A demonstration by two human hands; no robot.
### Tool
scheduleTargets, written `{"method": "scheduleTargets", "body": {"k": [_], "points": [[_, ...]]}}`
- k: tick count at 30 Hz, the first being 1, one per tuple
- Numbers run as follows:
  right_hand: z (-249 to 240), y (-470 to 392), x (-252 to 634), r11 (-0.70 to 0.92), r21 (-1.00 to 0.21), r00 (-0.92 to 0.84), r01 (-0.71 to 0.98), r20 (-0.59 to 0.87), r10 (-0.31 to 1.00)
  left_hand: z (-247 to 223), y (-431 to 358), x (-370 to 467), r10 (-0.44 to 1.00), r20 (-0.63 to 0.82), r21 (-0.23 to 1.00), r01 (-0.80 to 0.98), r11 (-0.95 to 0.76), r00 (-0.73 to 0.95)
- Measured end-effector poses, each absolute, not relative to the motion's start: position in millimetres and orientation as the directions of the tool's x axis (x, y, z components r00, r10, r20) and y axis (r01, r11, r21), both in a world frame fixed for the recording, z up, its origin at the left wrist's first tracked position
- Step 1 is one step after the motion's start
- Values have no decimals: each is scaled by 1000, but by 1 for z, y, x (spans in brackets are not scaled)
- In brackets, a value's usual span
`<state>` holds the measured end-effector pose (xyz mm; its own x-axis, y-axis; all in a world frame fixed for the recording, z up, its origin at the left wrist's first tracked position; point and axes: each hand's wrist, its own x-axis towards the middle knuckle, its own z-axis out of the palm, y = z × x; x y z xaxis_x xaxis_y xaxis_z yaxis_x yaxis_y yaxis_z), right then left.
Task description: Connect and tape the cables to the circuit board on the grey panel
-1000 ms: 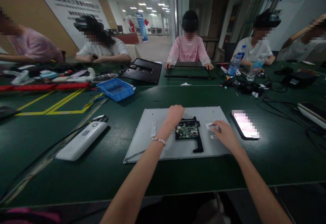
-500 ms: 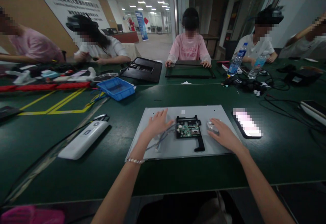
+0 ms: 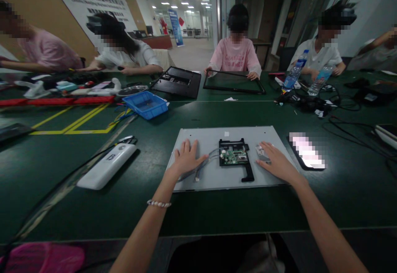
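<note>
A flat grey metal panel (image 3: 204,136) lies on the green table in front of me. At its middle sits a green circuit board (image 3: 234,156) in a black plastic bracket (image 3: 248,173) with an arm toward me. My left hand (image 3: 187,159) rests on the panel's left part, fingers spread, beside grey cables (image 3: 207,161) that run to the board. On the right part lies my right hand (image 3: 276,161), fingers stretched out, partly over a small silvery label or plate (image 3: 261,152). Neither hand holds anything.
A white power bank (image 3: 107,165) with a cable lies left, a phone (image 3: 307,151) right. Farther back are a blue tray (image 3: 145,104), black laptop-like casing (image 3: 176,82), water bottles (image 3: 296,71) and tangled cables. Across the table a person holds a black frame (image 3: 234,89).
My left hand has come down and back toward me on the panel, its fingers now flatter. My right hand stays nearly in place. The person opposite has tilted the black frame up.
</note>
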<state>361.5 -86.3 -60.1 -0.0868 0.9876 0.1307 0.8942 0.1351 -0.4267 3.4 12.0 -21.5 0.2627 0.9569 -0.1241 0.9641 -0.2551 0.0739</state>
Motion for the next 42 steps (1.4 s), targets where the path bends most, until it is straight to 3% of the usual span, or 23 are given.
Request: {"method": "scheduleTargets", "body": {"k": [12,20,31,42], "points": [[-61,-88,362,125,-437,-64,891,152,986,-7,4,13,977,-30,188,961,-201,211],[-57,-89,359,90,-447,-39,890,123,992,12,0,70,840,-40,367,790,-492,542],[-55,-89,358,102,-455,-46,885,132,990,-6,0,71,815,24,461,717,-523,579],[-47,-95,361,57,-469,-24,882,76,997,-20,2,67,808,-4,417,736,-534,589]]}}
